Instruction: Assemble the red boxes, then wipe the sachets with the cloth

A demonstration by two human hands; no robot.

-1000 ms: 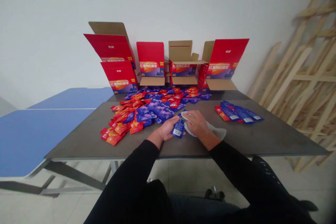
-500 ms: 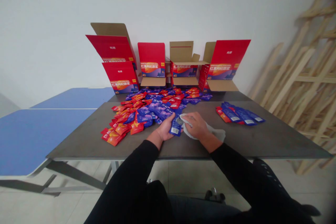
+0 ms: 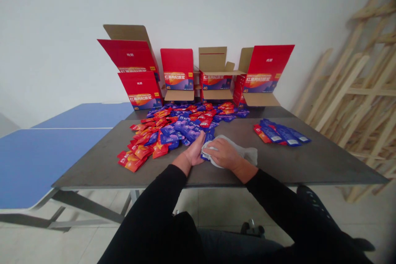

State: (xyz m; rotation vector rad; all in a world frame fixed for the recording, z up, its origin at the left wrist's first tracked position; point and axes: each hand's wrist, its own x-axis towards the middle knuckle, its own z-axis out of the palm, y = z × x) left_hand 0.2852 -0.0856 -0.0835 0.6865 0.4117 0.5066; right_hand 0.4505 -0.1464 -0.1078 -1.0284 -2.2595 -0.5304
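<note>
Near the front of the dark table, my left hand (image 3: 194, 151) grips a blue pouch (image 3: 209, 133) by its left edge. My right hand (image 3: 223, 153) holds a white cloth (image 3: 250, 154) pressed over the pouch, covering most of its lower half. The loose end of the cloth trails to the right on the tabletop. Just beyond my left hand spreads a big heap of red and blue pouches (image 3: 167, 134). A smaller fanned pile of pouches (image 3: 280, 133), mostly blue with some red, lies to the right.
Open red cartons (image 3: 178, 70) stand in a row along the back, against the wall. The dark table (image 3: 324, 165) has its front edge close to my forearms. A blue table (image 3: 62, 148) adjoins on the left. Wooden frames (image 3: 365, 90) lean on the right.
My right hand has moved the cloth left and slightly down over the pouch, covering the printed label that showed before. My left hand keeps its grip on the pouch.
</note>
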